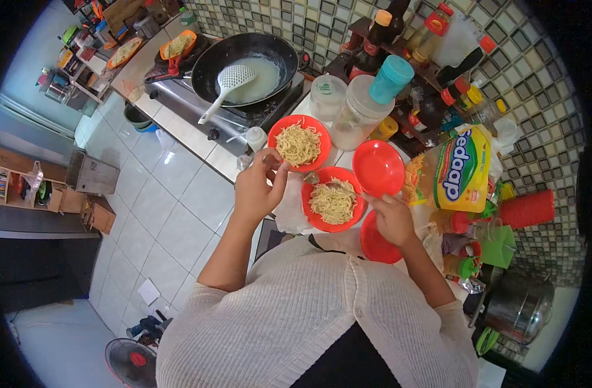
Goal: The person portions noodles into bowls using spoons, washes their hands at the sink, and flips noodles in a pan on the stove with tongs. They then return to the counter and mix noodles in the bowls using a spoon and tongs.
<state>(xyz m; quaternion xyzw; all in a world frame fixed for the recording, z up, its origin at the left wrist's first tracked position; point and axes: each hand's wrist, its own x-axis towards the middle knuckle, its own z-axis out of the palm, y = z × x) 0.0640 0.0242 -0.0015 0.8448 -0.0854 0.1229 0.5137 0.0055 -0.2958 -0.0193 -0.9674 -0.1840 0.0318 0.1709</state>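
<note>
Noodles fill a red bowl (300,143) near the stove and a second red bowl (334,200) below it. My left hand (261,185) is at the left edge of the upper bowl, its thumb and fingers pinched; what they hold, if anything, is too small to name. A spoon (312,178) lies at the left rim of the lower bowl. My right hand (390,218) is closed on a thin utensil whose end reaches into the lower bowl's noodles. One red bowl (378,168) without noodles sits at the right, another (377,240) partly under my right hand.
A black wok (263,61) with whitish liquid and a white slotted ladle (234,80) stands on the stove (199,107). Clear containers (358,119), bottles (375,42) and a yellow packet (462,169) line the counter's back. Stacked red bowls (530,208) lie far right.
</note>
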